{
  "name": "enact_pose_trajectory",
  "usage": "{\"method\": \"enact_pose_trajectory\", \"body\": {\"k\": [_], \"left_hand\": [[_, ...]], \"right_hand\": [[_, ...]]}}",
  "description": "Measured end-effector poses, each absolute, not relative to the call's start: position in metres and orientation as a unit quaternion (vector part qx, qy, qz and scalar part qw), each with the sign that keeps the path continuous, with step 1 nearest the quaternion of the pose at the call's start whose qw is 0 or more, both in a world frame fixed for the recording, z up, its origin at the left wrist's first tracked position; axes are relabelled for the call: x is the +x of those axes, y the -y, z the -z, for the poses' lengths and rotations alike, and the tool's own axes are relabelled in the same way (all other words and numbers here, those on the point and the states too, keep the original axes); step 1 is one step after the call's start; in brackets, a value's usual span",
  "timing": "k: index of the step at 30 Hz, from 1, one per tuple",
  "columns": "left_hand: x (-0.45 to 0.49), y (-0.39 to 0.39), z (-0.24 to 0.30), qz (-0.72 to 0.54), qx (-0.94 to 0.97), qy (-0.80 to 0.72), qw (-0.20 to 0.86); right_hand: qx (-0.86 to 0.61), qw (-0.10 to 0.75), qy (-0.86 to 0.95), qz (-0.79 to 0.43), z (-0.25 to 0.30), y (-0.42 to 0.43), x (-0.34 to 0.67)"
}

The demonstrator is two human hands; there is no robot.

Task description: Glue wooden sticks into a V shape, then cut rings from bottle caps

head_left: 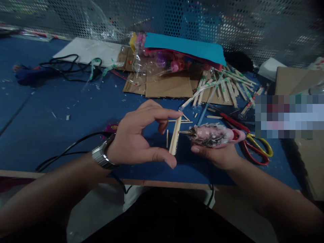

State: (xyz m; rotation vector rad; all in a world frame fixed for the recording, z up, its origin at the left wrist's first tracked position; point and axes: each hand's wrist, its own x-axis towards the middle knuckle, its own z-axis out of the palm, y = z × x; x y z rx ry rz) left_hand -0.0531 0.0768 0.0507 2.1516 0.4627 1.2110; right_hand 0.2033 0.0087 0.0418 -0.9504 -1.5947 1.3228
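Observation:
Between the thumb and a fingertip of my left hand (141, 135), a small piece of pale wooden sticks (174, 136) is pinched by its two ends. My right hand (219, 155) grips a pink glue gun (214, 135) from below. Its body is crusted with whitish and dark residue. The metal nozzle points left and meets, or nearly meets, the right edge of the wooden piece. Fingers on the far side of the glue gun are hidden. Short loose wooden sticks (167, 138) lie on the blue table (83, 135) behind and beside the held piece.
Scissors (255, 148) with red and yellow handles lie right of the glue gun. Behind are wrapped wooden sticks (227, 89), cardboard (168, 84) and a blue sheet (184, 45) over colourful packaged items. A dark blue tool (32, 75) and black cables (68, 148) are at left.

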Motion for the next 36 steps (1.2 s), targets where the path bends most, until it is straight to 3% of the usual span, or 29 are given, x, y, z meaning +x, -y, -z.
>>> {"method": "enact_pose_trajectory", "body": {"k": [36], "left_hand": [[-0.0532, -0.079, -0.0505, -0.466, 0.816, -0.151, 0.306]], "right_hand": [[-0.398, 0.431, 0.657, -0.473, -0.0404, -0.0102, 0.2053]]}}
